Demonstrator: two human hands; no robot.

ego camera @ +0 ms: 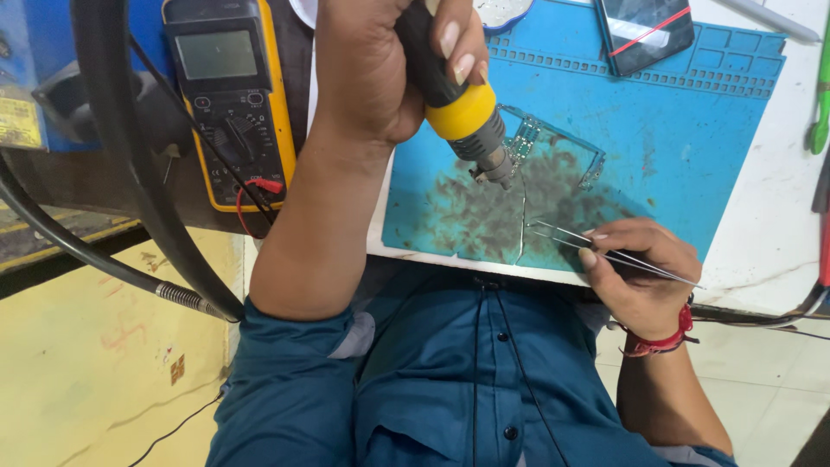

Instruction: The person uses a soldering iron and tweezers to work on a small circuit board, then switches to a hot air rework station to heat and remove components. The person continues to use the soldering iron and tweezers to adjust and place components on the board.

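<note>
My left hand (pixel 372 78) grips a black and yellow hot-air tool (pixel 462 112), whose metal nozzle (pixel 497 166) points down at a small metal-framed circuit part (pixel 527 138) on a stained blue work mat (pixel 683 147). My right hand (pixel 640 277), with a red thread band at the wrist, holds thin metal tweezers (pixel 566 235). The tweezer tips point left and rest near the mat's front edge, just below the nozzle. A fine wire (pixel 522 220) runs from the part toward the mat's front edge.
A yellow multimeter (pixel 229 95) with red and black leads lies left of the mat. Thick black hoses (pixel 130 173) curve down at the left. A dark phone (pixel 644 30) lies at the mat's far edge. A green-handled tool (pixel 820 104) sits at the right.
</note>
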